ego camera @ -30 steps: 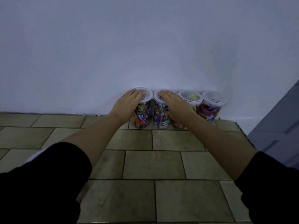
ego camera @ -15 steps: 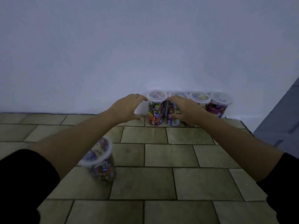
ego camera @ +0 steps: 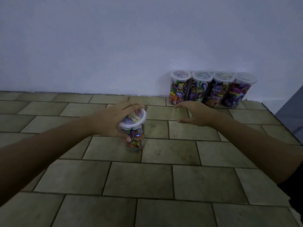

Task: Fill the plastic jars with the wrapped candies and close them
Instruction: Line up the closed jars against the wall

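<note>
A clear plastic jar (ego camera: 135, 136) full of wrapped candies stands on the tiled floor, its white lid (ego camera: 133, 119) on. My left hand (ego camera: 113, 119) grips it around the lid and upper wall. My right hand (ego camera: 196, 114) hovers to the right of it with fingers spread, holding nothing. Several lidded jars of candies stand in a row against the wall, the leftmost jar (ego camera: 179, 86) just beyond my right hand's fingertips.
The floor is of greenish rectangular tiles (ego camera: 164, 177). A pale wall (ego camera: 131, 46) runs along the back. A grey door or panel (ego camera: 293, 112) edges the right side, past the floor's right border.
Both hands left the row of jars and drew back toward me. My left hand came down on the single jar on the floor and now grips it; my right hand opened.
</note>
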